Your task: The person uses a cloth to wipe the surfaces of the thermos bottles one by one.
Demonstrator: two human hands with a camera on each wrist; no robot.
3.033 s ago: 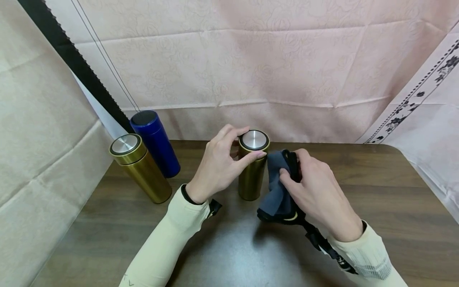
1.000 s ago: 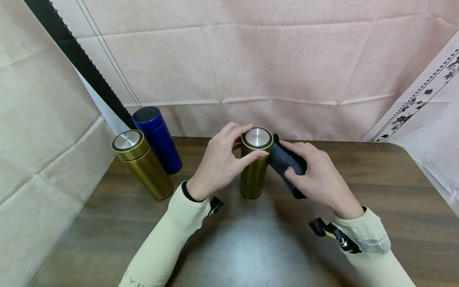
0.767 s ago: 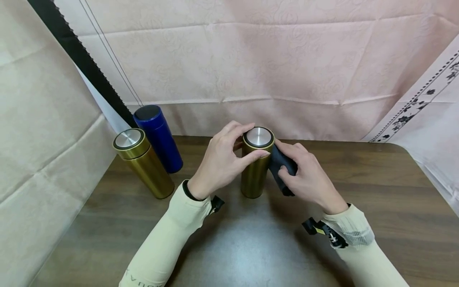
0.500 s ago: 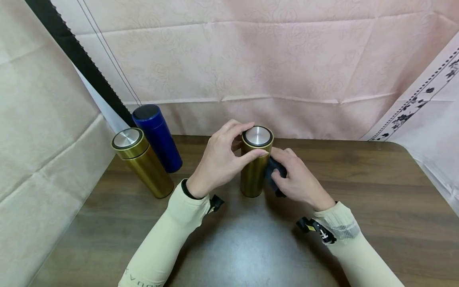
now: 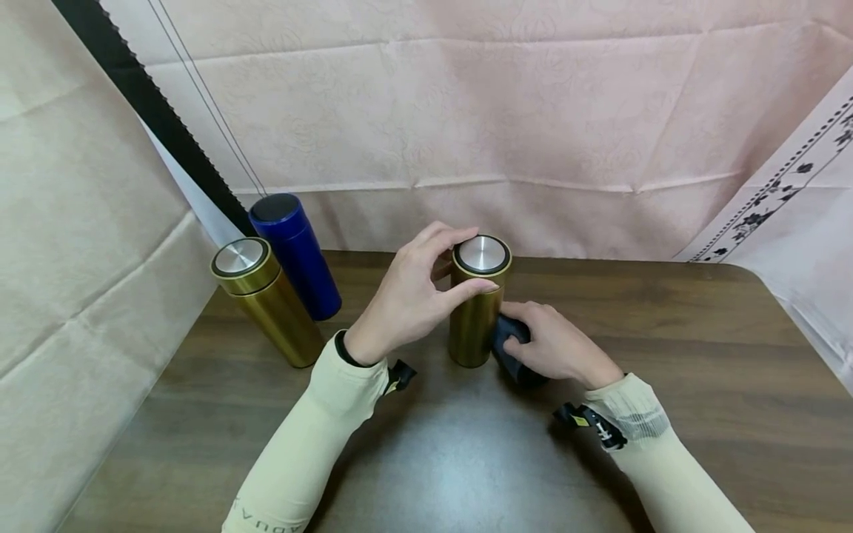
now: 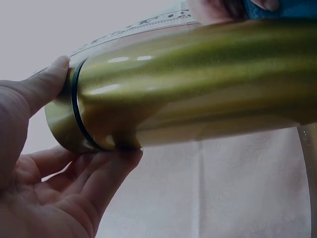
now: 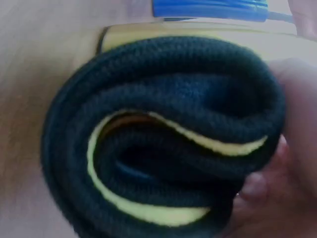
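Note:
My left hand (image 5: 423, 296) grips the upper part of an upright gold vacuum flask (image 5: 472, 326), thumb in front and fingers behind. The left wrist view shows the thumb on the lid of the same flask (image 6: 198, 84) and fingers under the dark seam. A folded dark blue-grey cloth (image 5: 516, 364) is pinched in my right hand (image 5: 560, 346), against the lower right side of the flask. Up close in the right wrist view, the cloth (image 7: 163, 54) is curled into a thick roll with yellow edging inside. Some right fingers are hidden behind it.
A second gold flask (image 5: 276, 314) and a blue flask (image 5: 300, 266) stand upright close together at the left of the wooden table (image 5: 440, 459). Pale patterned fabric (image 5: 533, 133) hangs behind the table's back edge and along its sides.
My right hand has brought the cloth leftward to the gold flask and slid it down its side. The cloth is now more bunched. My left hand keeps its grip.

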